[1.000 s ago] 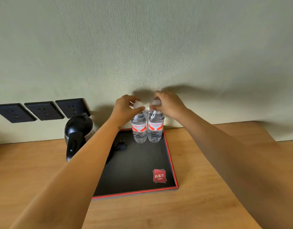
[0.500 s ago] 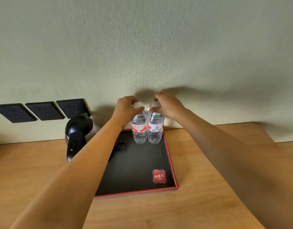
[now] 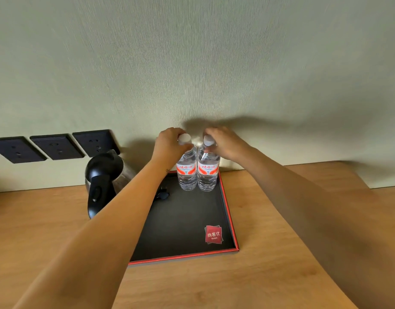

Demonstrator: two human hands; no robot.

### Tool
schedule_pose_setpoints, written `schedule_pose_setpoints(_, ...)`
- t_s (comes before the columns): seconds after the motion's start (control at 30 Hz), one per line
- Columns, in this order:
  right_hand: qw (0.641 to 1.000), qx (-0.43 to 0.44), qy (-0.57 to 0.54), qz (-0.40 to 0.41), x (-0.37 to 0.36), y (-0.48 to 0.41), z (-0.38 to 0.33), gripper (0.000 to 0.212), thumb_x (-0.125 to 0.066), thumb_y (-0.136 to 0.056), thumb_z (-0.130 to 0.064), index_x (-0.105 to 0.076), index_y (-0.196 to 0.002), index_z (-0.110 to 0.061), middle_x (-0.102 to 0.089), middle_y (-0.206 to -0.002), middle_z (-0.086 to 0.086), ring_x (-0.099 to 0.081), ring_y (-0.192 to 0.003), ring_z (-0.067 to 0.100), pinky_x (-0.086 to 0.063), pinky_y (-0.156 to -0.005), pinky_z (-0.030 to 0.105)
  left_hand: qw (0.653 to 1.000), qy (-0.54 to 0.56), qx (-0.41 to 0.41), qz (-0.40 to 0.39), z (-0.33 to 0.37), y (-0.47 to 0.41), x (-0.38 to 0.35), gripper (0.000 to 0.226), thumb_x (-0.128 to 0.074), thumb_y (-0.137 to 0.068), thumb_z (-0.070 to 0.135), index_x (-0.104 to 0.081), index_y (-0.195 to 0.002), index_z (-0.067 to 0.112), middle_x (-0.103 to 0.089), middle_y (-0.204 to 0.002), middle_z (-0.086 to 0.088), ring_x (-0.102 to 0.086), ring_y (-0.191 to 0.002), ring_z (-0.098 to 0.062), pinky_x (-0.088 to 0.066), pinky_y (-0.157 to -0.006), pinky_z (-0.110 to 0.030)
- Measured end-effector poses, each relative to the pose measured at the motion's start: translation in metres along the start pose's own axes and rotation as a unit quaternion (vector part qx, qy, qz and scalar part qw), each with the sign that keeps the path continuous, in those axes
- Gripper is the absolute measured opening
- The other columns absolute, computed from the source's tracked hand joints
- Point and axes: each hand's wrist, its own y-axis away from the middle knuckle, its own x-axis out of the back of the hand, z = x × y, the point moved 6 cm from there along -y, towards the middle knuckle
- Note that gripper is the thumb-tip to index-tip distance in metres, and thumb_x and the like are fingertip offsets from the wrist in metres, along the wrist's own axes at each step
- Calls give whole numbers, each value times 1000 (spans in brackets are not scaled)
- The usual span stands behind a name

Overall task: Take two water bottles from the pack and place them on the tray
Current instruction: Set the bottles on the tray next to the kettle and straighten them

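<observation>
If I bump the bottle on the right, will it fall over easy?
Probably fairly easily. The right bottle is tall and narrow and stands upright near the tray's red edge, so a sideways bump up high could tip it. It looks full of water, which likely steadies it a bit. The left bottle stands right beside it and may block a fall that way.

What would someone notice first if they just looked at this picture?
Two water bottles stand upright side by side at the far end of a black tray with a red rim. The left hand and right hand each hold a bottle near its white cap. A black kettle stands left of the tray, below three dark sockets on the wall.
</observation>
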Motion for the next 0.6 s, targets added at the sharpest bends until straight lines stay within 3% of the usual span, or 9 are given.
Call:
schedule_pose_setpoints(0.27,1000,8,-23,5,1,-4,1,24,-68,-72,7,-60,-94,2,-68,-97,18,-61,-90,27,-38,-67,26,999,31,4,15,2,0,0,22,-74,-72,9,-69,-89,-3,-69,-88,-22,-52,-73,-21,-41,-67,-31)
schedule_pose_setpoints(0.43,1000,-2,-20,9,0,-5,2,26,-70,-71,4,-60,-95,1,-68,-98,19,-61,-91,30,-41,-69,30,999,48,-1,25,-1,3,1,20,-74,-72,9,-69,-89,-1,-70,-90,-20,-55,-76,-22,-49,-74,-38)
schedule_pose_setpoints(0.6,1000,-23,-2,21,-1,-3,5,29,-73,-72,-1,-60,-98,1,-68,-100,19,-61,-93,31,-38,-69,28,998,57,-4,17,-2,4,-2,22,-73,-72,11,-68,-91,3,-70,-90,-16,-55,-76,-18,-45,-70,-29)
